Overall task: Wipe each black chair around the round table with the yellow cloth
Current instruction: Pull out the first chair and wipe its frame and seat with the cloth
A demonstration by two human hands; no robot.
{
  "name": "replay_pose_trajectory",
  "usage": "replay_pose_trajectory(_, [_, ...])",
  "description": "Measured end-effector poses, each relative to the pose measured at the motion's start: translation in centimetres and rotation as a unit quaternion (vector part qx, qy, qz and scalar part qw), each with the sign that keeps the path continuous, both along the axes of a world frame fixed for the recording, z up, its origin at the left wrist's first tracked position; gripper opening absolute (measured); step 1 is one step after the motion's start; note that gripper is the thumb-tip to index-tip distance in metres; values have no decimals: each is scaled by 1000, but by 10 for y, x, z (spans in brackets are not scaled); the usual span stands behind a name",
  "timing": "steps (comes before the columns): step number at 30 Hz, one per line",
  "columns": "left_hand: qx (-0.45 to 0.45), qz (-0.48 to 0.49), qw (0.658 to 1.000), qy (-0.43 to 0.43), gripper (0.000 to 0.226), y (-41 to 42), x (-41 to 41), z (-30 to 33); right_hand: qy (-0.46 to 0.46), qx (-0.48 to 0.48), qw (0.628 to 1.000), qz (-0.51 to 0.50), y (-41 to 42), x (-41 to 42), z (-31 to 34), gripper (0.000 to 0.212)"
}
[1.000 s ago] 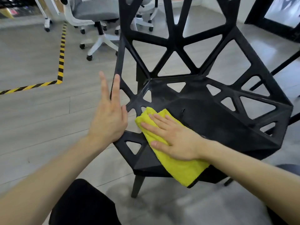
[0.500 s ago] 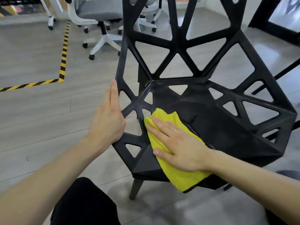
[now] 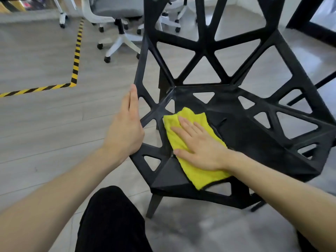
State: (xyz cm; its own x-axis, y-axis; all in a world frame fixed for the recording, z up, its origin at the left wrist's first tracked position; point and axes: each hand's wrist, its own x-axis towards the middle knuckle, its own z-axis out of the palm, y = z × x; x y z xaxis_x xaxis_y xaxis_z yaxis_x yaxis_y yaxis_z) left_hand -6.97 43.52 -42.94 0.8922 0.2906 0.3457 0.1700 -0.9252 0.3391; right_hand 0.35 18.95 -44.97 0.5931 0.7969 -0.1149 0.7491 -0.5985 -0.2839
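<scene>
On a grey plank floor (image 3: 45, 124) marked with striped tape (image 3: 76, 57), we see one black chair (image 3: 254, 135), its seat carrying one yellow cloth (image 3: 198, 171) flattened under our straight-fingered right hand (image 3: 200, 148), while our left hand (image 3: 125, 128) rests flat, fingers extended, on the frame's edge, gripping nothing.

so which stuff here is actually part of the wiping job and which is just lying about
In the job:
- black plastic lattice chair
- yellow microfibre cloth, pressed flat on the seat by the right hand
- left hand, flat against the chair's side

Just about:
- grey office chair on a white wheeled base
- yellow-and-black striped floor tape
</scene>
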Motion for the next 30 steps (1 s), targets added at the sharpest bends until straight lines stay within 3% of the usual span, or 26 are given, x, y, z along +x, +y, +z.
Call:
replay_pose_trajectory(3, [-12, -7, 1000, -1, 93, 0, 1, -3, -15, 0, 995, 102, -45, -30, 11, 75])
replay_pose_trajectory(5, [-12, -20, 1000, -2, 93, 2, 1, -5, -18, 5, 995, 98, -44, -11, 10, 72])
replay_pose_trajectory(9, [11, -6, 1000, 1, 92, 2, 3, -6, -50, -21, 996, -69, 21, 86, -12, 93])
replay_pose_trajectory(12, [40, -3, 999, -6, 91, 2, 2, -7, -67, -28, 986, -148, 64, 124, -21, 95])
replay_pose_trajectory(16, [46, -8, 999, 1, 92, 7, 2, -10, -20, -19, 992, -120, 51, 56, -14, 89])
replay_pose_trajectory(20, [13, -1, 1000, 10, 91, 4, 1, -4, -20, 2, 1000, 10, -7, -43, -2, 76])
replay_pose_trajectory(22, [-13, 4, 1000, 7, 88, 1, -1, -1, -11, 15, 999, 30, -23, -33, 1, 75])
replay_pose_trajectory(24, [-25, 9, 1000, -3, 84, 0, -4, -1, -14, 10, 1000, -3, -12, 17, -5, 79])
replay_pose_trajectory(27, [-21, 16, 1000, -14, 81, -1, -3, -1, -65, -10, 989, -133, 28, 108, -25, 83])
replay_pose_trajectory(30, [11, 22, 999, -26, 81, -2, -1, 0, -65, 7, 977, -202, 64, 134, -29, 77])
